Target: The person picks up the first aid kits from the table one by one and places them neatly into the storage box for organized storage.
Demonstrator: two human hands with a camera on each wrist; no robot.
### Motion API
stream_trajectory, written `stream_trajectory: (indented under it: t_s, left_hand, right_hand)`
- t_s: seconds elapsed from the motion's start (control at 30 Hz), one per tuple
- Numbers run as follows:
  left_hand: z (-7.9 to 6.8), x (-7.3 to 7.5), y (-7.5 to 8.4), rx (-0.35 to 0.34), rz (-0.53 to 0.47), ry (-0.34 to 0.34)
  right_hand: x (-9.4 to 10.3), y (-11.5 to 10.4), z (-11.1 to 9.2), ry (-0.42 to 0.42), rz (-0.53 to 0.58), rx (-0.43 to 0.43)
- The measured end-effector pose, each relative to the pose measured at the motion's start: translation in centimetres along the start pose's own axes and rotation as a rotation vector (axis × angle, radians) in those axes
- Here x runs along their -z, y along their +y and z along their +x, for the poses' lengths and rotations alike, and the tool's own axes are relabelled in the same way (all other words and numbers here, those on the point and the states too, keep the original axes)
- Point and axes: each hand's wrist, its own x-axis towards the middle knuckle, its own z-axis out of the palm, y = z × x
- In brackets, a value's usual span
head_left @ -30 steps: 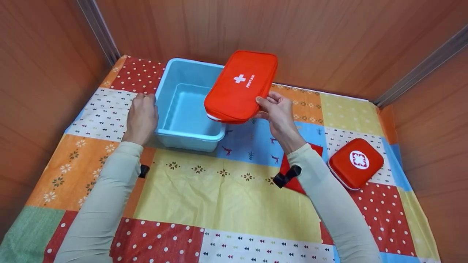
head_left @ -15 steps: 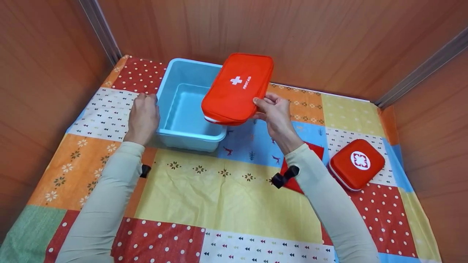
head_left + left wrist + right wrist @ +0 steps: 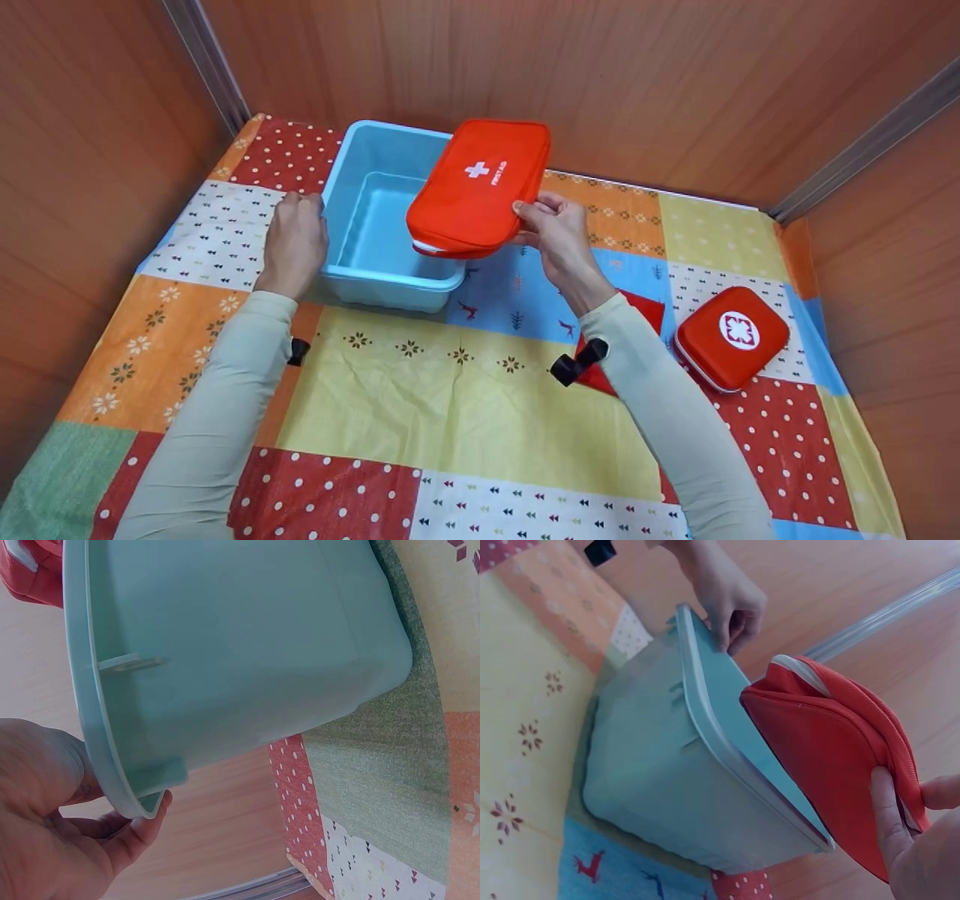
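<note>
A light blue plastic bin stands on the patterned cloth, left of centre. My left hand grips its left rim, and the left wrist view shows the fingers curled around that edge. Above the bin's right side hangs a red first aid pouch with a white cross, tilted. My right hand pinches its right edge; in the right wrist view the thumb and fingers sit on either side of the pouch. The bin's visible inside shows bare floor; its right part is hidden by the pouch.
A red hard case with a white round emblem lies at the right. Partly under my right forearm is a flat red item, its kind unclear. Wooden panels enclose the back and sides of the cloth-covered surface.
The pouch and my right hand have shifted slightly left and toward me, further over the bin. My left hand stays on the rim.
</note>
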Motion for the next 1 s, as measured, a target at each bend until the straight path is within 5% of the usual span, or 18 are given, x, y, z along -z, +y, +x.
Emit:
stream_trajectory:
  t_s: [1.0]
  left_hand:
    - [-0.1,-0.2,-0.2,-0.02,-0.012,0.028]
  right_hand:
    - [-1.7,0.6,0.3,-0.041,0.0,-0.016]
